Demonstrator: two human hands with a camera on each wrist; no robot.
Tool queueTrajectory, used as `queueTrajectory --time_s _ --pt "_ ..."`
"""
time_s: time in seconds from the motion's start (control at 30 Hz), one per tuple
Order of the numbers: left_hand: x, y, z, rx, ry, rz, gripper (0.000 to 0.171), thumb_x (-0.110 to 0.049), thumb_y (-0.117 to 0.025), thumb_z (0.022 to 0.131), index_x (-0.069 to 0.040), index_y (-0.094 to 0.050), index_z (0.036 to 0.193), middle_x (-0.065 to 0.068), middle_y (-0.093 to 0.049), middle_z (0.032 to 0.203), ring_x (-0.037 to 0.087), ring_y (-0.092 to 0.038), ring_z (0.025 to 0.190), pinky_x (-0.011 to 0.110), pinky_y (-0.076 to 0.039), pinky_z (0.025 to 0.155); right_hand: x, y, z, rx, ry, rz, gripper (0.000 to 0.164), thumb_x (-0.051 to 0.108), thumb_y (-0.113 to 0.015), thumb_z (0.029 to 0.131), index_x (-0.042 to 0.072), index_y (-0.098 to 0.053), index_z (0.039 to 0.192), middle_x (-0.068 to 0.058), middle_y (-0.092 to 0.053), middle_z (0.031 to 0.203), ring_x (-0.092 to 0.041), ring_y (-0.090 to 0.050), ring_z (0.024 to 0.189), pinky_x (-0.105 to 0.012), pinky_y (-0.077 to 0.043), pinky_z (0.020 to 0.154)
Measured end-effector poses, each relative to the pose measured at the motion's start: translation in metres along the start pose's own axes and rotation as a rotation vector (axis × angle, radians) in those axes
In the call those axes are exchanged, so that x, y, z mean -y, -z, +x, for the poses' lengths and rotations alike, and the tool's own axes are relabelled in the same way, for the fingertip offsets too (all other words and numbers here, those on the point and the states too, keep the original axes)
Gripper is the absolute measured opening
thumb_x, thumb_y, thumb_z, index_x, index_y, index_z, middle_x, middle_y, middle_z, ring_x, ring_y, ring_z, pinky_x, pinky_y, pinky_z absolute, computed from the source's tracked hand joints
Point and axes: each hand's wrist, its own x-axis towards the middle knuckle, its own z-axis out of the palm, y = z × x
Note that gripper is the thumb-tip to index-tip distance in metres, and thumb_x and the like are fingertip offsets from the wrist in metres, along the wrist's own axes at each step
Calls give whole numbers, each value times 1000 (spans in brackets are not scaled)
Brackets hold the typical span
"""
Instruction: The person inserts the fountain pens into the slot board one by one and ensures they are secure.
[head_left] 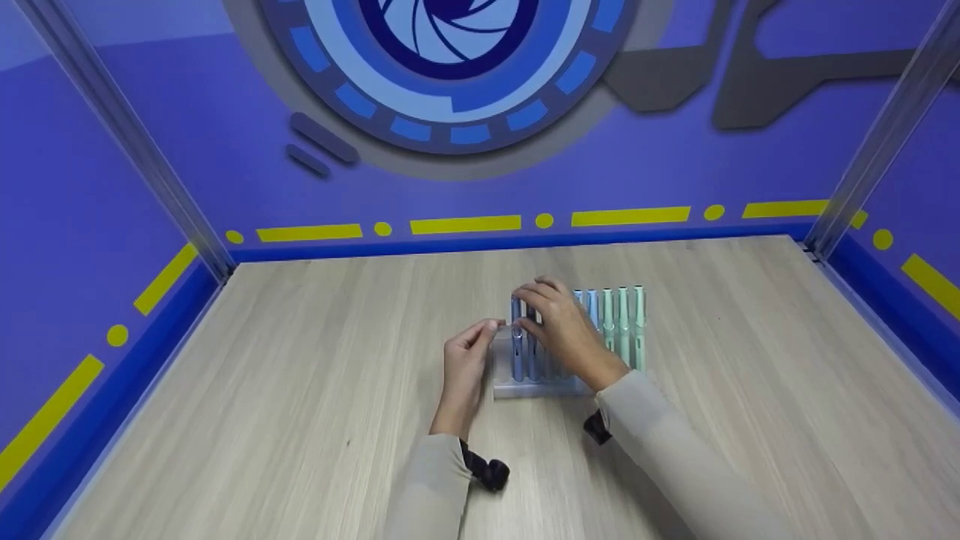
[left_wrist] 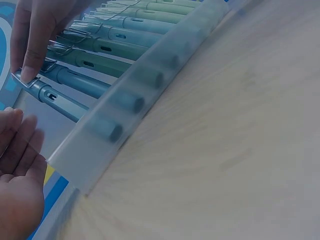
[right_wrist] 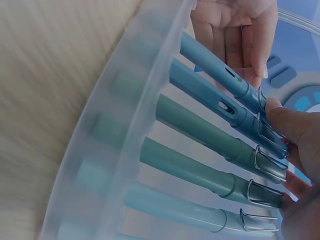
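Observation:
A clear pen stand (head_left: 525, 391) holds a row of upright pens with wire clips. Dark blue pens are at its left end, and light green pens (head_left: 623, 322) are at the right. My left hand (head_left: 465, 364) pinches the upper left edge of the stand's clear back panel between thumb and fingertips. With thumb and fingers, my right hand (head_left: 562, 322) grips the cap of the leftmost dark blue pen (right_wrist: 215, 65). That pen's lower end sits in the frosted base (left_wrist: 95, 135). In the head view, the right hand hides several middle pens.
The stand is on a wood-grain table (head_left: 337, 375). Blue printed panels (head_left: 180, 135) wall in the back and sides, with metal posts (head_left: 885, 142) at the corners. A black wrist camera (head_left: 487, 471) is strapped to the left wrist.

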Motion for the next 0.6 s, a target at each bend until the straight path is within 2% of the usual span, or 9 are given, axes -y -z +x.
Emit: queueTrajectory --time_s 0.27,0.47,0.6 --pt "0 0 0 -10 13 -21 26 -21 -63 94 -1 -71 107 7 -72 106 18 -63 107 37 -48 101 0 -1 -2 11 -16 5 43 20 -73 86 9 -63 125 -8 -63 127 -29 -51 127 -47 -41 110" --pt "1 3 0 -31 17 -7 28 -23 -61 95 -1 -71 108 8 -72 108 19 -63 111 33 -48 103 0 6 -4 -18 -59 120 46 24 -66 92 8 -56 133 -11 -57 136 -30 -49 130 -49 -35 114" --pt "2 5 1 -42 6 6 31 -24 -56 98 -1 -67 116 10 -68 120 21 -59 121 33 -43 110 -2 20 -3 5 -102 168 48 29 -62 94 12 -52 138 -9 -53 141 -28 -46 133 -46 -36 114"
